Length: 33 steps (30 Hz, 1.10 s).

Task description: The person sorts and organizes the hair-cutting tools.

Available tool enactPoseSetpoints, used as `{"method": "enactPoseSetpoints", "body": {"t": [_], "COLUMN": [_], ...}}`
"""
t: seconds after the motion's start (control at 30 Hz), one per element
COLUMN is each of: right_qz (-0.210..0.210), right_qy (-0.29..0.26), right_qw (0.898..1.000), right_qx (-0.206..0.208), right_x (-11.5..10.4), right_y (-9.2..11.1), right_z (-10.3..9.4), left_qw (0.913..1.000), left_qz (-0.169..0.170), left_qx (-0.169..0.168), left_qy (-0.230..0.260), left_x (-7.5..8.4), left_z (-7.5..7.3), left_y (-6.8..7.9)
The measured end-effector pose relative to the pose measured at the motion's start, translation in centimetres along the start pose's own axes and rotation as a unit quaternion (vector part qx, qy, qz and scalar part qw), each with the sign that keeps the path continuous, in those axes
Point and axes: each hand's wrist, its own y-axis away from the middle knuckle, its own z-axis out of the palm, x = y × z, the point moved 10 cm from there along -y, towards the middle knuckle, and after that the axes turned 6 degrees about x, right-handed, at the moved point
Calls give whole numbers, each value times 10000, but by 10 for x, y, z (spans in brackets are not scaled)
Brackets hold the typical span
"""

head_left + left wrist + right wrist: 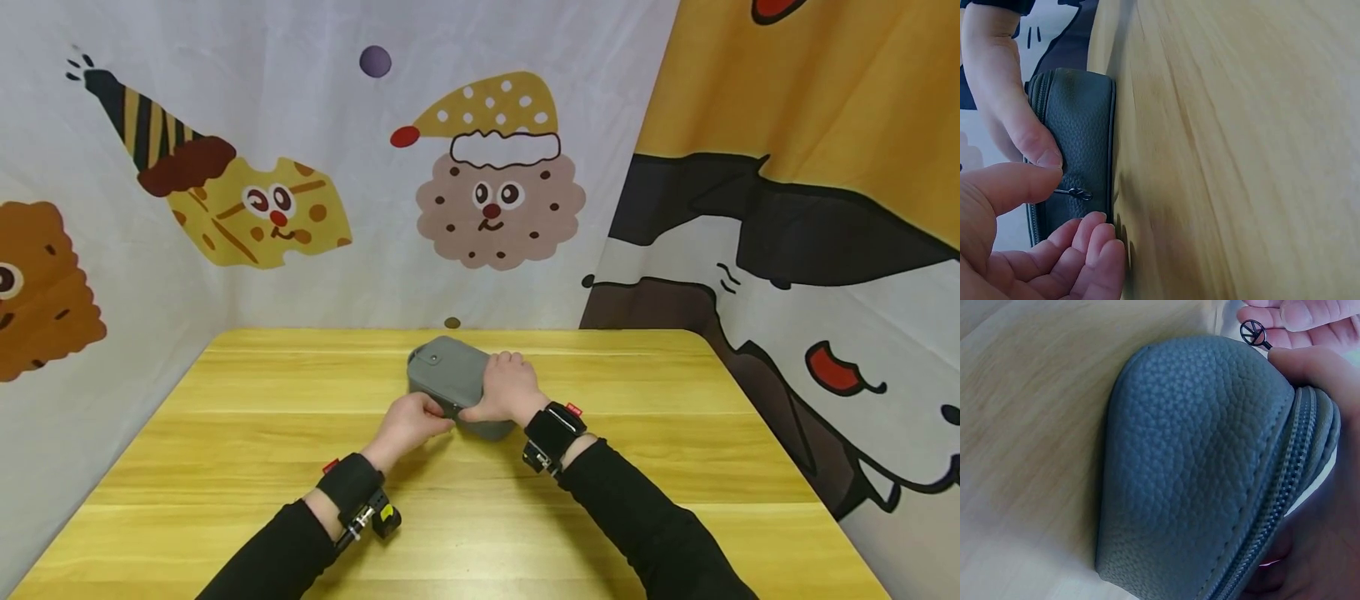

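A grey zippered case (pixel 448 371) with a pebbled, leather-like surface stands on the wooden table, in the head view near its far middle. My right hand (pixel 512 390) grips it from the right, fingers over the lid and thumb at the front by the zipper (pixel 1294 465). At the front side, my left hand (pixel 412 422) is beside the black zipper pull (pixel 1077 193). In the left wrist view its thumb and loosely curled fingers are apart, with the pull showing between them. The pull's round, spoked end stands out from the case in the right wrist view.
The light wooden table (pixel 247 442) extends around the case. A white curtain (pixel 315 67) with cartoon figures hangs behind its far edge, and a patterned cloth (pixel 810 225) hangs at the right. Both wrists wear black camera straps (pixel 555 429).
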Motion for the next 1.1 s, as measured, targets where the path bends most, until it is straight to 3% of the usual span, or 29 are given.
{"method": "enactPoseSetpoints", "body": {"t": [0.37,1.1], "right_qz": [-1,-13], "right_qy": [70,-10], "right_qw": [10000,10000], "right_qx": [-53,46], "right_x": [0,-2], "right_y": [1,2], "right_z": [-1,-6], "left_qw": [10000,9964], "left_qz": [51,-534], "left_qx": [23,68], "left_qy": [72,654], "left_x": [1,-10], "left_z": [6,13], "left_y": [-5,-11]}}
